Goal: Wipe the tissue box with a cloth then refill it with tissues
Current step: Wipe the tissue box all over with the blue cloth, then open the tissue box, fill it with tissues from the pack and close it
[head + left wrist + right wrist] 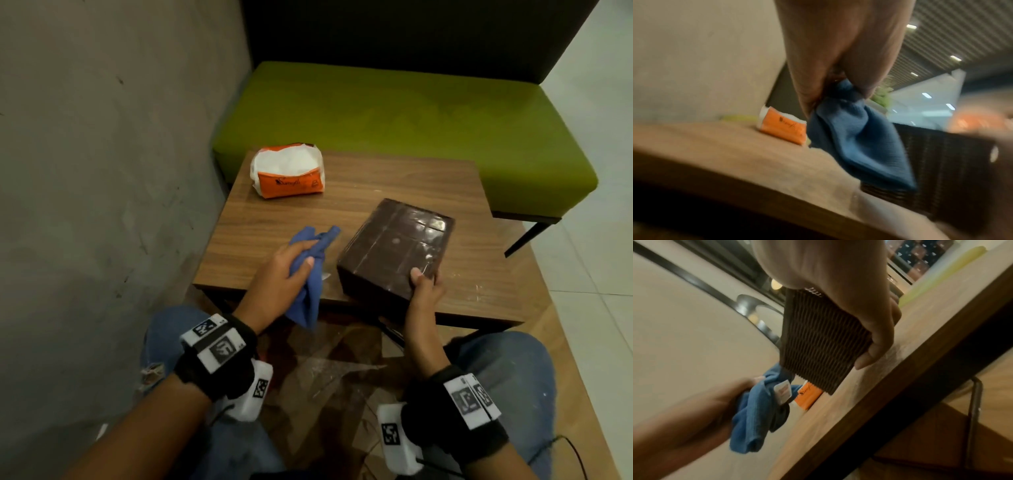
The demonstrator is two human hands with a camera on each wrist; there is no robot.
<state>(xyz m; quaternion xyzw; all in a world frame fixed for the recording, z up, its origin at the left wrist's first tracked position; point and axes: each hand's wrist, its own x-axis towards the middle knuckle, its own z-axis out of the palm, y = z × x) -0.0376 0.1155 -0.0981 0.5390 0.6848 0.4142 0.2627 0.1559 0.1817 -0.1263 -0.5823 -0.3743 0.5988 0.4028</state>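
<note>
A dark brown tissue box (394, 248) with ribbed sides (818, 340) stands on the wooden table (260, 219), near its front edge. My right hand (423, 286) grips the box's near right corner, thumb on top. My left hand (291, 263) holds a bunched blue cloth (313, 274) just left of the box; in the left wrist view the cloth (855, 139) hangs from my fingers above the table. An opened orange pack of white tissues (289, 171) lies at the table's far left.
A green cushioned bench (411, 126) stands behind the table. A grey wall (102, 171) runs along the left. My knees in jeans (507, 359) are below the table's front edge. Pale tiled floor (596, 240) lies to the right.
</note>
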